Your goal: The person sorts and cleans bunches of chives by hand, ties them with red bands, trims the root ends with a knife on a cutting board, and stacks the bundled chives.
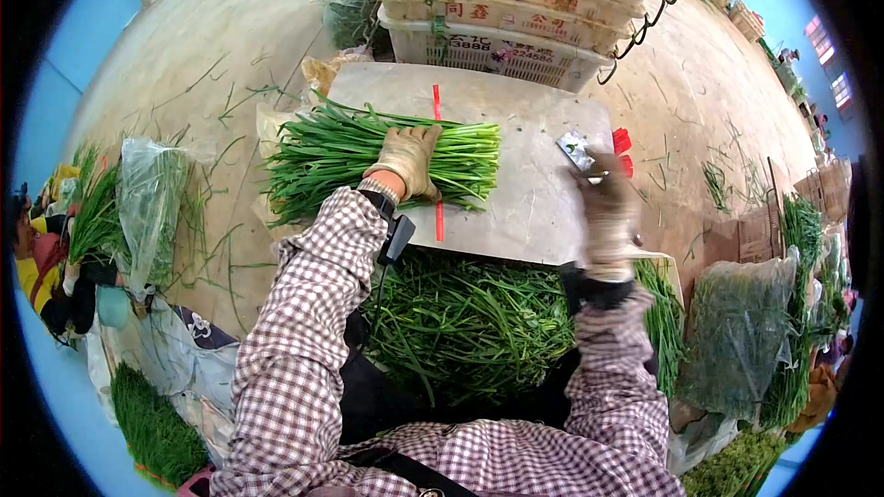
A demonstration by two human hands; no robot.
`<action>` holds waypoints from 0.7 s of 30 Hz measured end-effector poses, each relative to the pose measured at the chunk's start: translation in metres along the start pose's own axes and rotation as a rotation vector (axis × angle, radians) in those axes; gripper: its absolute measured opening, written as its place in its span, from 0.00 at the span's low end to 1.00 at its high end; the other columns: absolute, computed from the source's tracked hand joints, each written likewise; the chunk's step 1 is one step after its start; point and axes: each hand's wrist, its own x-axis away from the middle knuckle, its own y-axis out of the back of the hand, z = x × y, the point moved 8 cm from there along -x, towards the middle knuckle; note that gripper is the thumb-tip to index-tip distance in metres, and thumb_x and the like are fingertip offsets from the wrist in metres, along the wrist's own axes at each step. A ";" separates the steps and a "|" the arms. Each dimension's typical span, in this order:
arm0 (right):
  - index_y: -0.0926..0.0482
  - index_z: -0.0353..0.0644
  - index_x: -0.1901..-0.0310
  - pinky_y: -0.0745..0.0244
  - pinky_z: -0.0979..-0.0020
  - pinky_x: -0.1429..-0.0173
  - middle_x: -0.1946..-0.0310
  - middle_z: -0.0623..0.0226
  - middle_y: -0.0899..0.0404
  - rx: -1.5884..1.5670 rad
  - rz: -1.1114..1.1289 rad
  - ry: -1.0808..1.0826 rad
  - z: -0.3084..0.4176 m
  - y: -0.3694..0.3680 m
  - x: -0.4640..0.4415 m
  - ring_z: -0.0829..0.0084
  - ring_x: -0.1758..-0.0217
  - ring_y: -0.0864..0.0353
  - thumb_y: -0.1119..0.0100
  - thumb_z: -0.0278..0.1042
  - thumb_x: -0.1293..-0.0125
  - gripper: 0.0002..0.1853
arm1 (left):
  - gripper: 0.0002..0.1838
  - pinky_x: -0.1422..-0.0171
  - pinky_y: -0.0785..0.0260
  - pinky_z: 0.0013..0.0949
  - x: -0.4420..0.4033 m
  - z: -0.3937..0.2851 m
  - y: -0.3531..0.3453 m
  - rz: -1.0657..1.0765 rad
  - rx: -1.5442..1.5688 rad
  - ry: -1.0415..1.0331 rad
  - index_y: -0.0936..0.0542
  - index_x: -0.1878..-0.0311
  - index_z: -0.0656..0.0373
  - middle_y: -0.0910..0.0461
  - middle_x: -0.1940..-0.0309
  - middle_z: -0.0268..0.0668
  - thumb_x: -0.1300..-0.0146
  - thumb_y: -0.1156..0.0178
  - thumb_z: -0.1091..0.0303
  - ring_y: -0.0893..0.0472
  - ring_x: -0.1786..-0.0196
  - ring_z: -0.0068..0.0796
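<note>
While the left hand (407, 163), half curled, holds the green bunch (354, 143) on the counter (529, 212), long dark leaves (308, 161) spread at one end and pale, straight stalks (471, 158) line up at the other. The right hand (605, 207) is too blurry to tell its grip.

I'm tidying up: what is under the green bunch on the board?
Two ends of a red strip show on the pale board, on either side of the green bunch. Whatever lies between them is covered.
</note>
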 end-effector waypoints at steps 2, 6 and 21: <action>0.21 0.45 0.50 0.22 0.63 0.51 0.54 0.63 0.22 0.733 0.187 0.102 -0.031 -0.064 0.011 0.63 0.55 0.19 0.35 0.35 0.40 0.16 | 0.68 0.26 0.45 0.43 0.002 0.000 0.001 0.020 -0.004 0.017 0.50 0.24 0.58 0.36 0.32 0.46 0.62 0.28 0.31 0.34 0.31 0.45; 0.20 0.51 0.53 0.23 0.59 0.55 0.55 0.65 0.21 1.458 0.472 0.213 -0.081 -0.120 -0.003 0.59 0.55 0.19 0.38 0.41 0.39 0.13 | 0.64 0.27 0.45 0.42 0.003 0.003 0.003 -0.020 0.045 0.013 0.48 0.25 0.56 0.34 0.33 0.45 0.61 0.25 0.37 0.34 0.31 0.42; 0.31 0.40 0.37 0.40 0.66 0.28 0.37 0.65 0.28 0.187 -0.079 -0.067 -0.019 0.126 -0.016 0.70 0.38 0.28 0.55 0.34 0.27 0.19 | 0.68 0.31 0.43 0.45 0.007 0.007 0.004 0.002 0.044 -0.019 0.47 0.24 0.55 0.32 0.34 0.43 0.64 0.28 0.28 0.34 0.32 0.41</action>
